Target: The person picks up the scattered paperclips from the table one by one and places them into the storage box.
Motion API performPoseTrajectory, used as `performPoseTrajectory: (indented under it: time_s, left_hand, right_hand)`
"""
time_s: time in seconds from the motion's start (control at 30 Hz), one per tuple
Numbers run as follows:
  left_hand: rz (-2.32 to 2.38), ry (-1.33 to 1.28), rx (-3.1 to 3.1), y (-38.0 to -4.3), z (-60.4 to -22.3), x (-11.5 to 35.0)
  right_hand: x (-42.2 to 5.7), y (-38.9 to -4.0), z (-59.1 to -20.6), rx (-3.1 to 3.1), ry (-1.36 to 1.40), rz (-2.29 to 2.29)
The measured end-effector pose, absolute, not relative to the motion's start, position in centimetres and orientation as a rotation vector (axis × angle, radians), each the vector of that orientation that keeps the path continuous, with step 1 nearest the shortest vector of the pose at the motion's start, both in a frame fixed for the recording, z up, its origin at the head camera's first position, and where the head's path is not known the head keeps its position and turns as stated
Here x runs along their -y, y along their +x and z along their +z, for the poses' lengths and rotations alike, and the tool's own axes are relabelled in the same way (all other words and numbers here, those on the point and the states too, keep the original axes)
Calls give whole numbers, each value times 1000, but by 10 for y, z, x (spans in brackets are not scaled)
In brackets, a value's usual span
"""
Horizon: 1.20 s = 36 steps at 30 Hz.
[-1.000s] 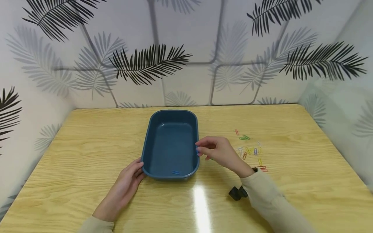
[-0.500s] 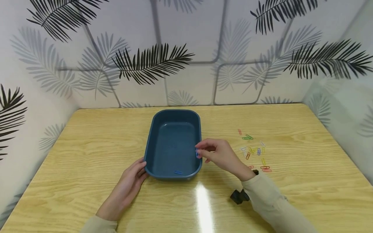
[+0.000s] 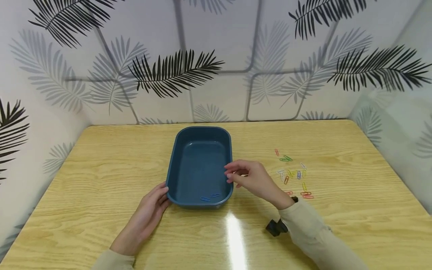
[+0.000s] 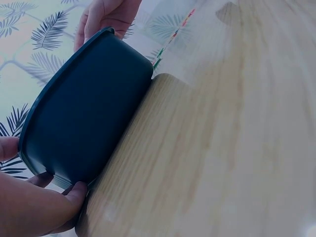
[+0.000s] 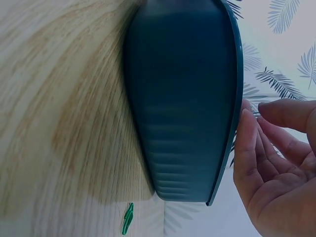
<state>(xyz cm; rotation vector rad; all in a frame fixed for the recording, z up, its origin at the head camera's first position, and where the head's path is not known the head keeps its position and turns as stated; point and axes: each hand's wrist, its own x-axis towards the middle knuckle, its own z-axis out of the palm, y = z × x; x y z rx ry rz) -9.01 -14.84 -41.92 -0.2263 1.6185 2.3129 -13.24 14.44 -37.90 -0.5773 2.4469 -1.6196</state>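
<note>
A dark blue rectangular plastic basin [image 3: 202,163] stands on the table. My left hand [image 3: 150,212] holds its near left corner, thumb at the rim and fingers against the outer wall, as the left wrist view shows with the hand [image 4: 44,202] low at the left. Two blue paper clips [image 3: 205,198] lie on the basin floor near its front end. Over the right rim, my right hand [image 3: 253,178] has its fingertips just inside, holding nothing. The right wrist view shows this hand [image 5: 281,163] beside the rim with thumb and fingers apart.
Several loose paper clips lie right of the basin: green ones [image 3: 286,158], a blue one [image 3: 299,175], a yellow one [image 3: 304,186] and red ones [image 3: 307,195], among others. A black device [image 3: 276,227] is strapped at the right wrist. A leaf-patterned backdrop [image 3: 216,97] encloses the table's far side.
The blue paper clip that my right fingers pinched has dropped into the basin, beside the one there. My right fingers have parted slightly. My left hand keeps its place at the corner.
</note>
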Motion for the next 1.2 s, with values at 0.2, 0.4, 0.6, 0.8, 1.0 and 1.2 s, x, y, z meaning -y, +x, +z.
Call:
performPoseTrajectory:
  time_s: [0.2,0.4,0.6,0.8,1.0,1.2]
  left_hand:
    - [2314,-219,-1619,-90,-419,149]
    - [2320,-218,-1608,-90,-419,148]
    - [2310,-215,-1606,-90,-419,148]
    - [2305,-201,-1619,-90,-418,148]
    - [2313,-212,-1623,-90,-418,148]
    - [2315,-211,-1625,-90,-419,149]
  right_hand:
    - [-144,-132,-379,-2442,-585,-1622]
    - [-146,-132,-382,-2447,-604,-1608]
    - [-155,-135,-377,-2452,-589,-1634]
    - [-179,-147,-365,-2510,-497,-1719]
    - [-207,-156,-355,-2566,-405,-1784]
    - [-234,-163,-353,-2641,-304,-1751]
